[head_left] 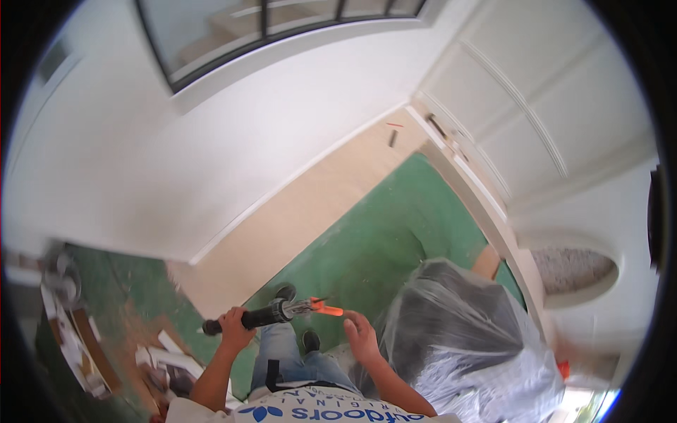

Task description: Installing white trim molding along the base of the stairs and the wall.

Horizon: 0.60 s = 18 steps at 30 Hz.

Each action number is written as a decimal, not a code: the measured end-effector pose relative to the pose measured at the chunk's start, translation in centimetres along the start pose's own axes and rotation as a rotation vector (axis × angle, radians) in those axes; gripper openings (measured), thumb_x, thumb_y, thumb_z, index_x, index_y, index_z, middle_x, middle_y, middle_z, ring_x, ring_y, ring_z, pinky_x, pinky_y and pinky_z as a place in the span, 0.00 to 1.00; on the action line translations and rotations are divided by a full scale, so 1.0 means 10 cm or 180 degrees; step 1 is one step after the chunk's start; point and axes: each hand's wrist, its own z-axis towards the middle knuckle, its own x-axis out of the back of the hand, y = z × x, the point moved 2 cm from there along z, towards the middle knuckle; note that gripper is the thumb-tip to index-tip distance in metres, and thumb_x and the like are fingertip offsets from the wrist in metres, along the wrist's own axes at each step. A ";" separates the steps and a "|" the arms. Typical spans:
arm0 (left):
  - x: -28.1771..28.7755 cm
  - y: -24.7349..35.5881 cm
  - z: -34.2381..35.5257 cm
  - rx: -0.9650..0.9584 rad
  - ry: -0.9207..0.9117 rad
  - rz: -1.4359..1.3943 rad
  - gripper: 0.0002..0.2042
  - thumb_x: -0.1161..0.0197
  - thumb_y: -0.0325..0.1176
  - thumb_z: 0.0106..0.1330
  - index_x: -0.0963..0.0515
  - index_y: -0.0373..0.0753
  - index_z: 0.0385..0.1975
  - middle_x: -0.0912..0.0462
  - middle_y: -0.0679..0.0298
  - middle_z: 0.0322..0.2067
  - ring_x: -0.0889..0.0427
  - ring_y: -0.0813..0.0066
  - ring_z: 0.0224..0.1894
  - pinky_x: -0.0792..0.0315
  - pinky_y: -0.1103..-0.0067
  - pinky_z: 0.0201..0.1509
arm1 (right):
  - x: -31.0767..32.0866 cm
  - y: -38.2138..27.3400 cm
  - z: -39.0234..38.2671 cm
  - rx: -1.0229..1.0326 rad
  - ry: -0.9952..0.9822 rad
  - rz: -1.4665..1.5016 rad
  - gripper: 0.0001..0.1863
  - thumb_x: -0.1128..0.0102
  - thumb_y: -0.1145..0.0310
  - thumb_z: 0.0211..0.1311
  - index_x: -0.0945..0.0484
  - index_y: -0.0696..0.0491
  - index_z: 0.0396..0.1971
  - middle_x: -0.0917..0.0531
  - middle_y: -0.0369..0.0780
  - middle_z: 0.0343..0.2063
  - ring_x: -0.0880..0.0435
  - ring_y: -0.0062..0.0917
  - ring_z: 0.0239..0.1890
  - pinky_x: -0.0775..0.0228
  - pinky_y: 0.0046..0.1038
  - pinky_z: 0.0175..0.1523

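My left hand [235,328] is wrapped round the grip of a long black tool [266,314] with a silver-grey front part and a bright orange piece [328,309] at its end. The tool lies roughly level across my body, above my legs, with the orange end toward the right. I cannot make out its exact kind. Just right of the orange end is my right hand [361,337], its fingers partly spread and holding nothing. A small gap seems to separate those fingers from the orange piece.
Green sheeting [352,240] covers much of the floor, beside a bare beige strip [282,204] along the white wall. A plastic-covered heap [458,317] stands close on my right. Offcuts [169,359] and a fan-like object [62,275] are at left.
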 end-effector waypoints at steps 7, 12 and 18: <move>0.88 0.32 -1.79 0.0115 0.1353 0.0342 0.22 0.27 0.31 0.44 0.23 0.48 0.42 0.20 0.66 0.40 0.20 0.64 0.49 0.39 0.62 0.57 | -0.44 -0.30 -0.69 -0.0005 -0.1094 0.1020 0.33 0.57 0.43 0.80 0.21 0.62 0.53 0.14 0.43 0.48 0.15 0.25 0.48 0.26 0.28 0.56; 1.18 0.01 -2.96 0.0716 0.1913 0.0671 0.21 0.27 0.30 0.44 0.23 0.48 0.41 0.20 0.67 0.40 0.20 0.65 0.48 0.39 0.61 0.58 | -1.09 -0.61 -1.05 -0.0222 -0.1896 0.0620 0.29 0.56 0.48 0.80 0.21 0.63 0.52 0.14 0.44 0.47 0.15 0.26 0.47 0.25 0.28 0.56; 1.41 -0.61 -3.97 0.1177 0.2285 0.0659 0.21 0.27 0.29 0.43 0.23 0.49 0.41 0.20 0.68 0.41 0.19 0.64 0.49 0.39 0.61 0.58 | -2.04 -1.00 -1.67 0.1092 -0.2503 0.0664 0.20 0.57 0.65 0.79 0.26 0.62 0.58 0.15 0.46 0.47 0.15 0.29 0.48 0.25 0.33 0.59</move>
